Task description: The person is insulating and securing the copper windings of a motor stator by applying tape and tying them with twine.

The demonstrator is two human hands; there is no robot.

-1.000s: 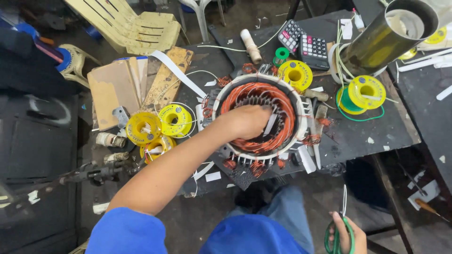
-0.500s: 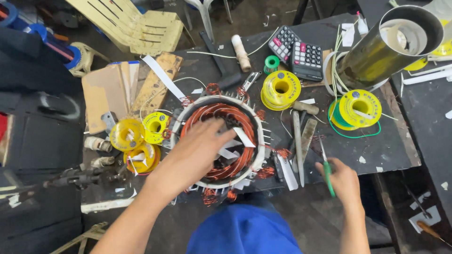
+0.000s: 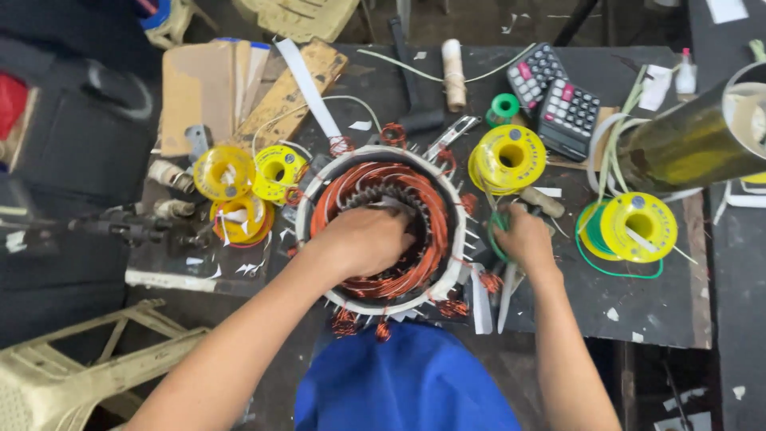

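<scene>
The motor stator (image 3: 381, 231), ringed with copper windings, lies flat on the dark bench (image 3: 638, 311); the left hand (image 3: 363, 239) reaches into its bore, grip hidden, I cannot tell how it closes; the right hand (image 3: 523, 235), just beside the stator, holds green-handled scissors (image 3: 499, 231); yellow wire spools (image 3: 638, 226) stand near.

Glossy copper wire (image 3: 415, 263) fills the pale metal stator (image 3: 455, 275); plastic spools (image 3: 508, 157) shine.

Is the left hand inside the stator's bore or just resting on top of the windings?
Inside. The left hand reaches down into the stator bore, ringed by copper windings; its fingertips are hidden.
</scene>
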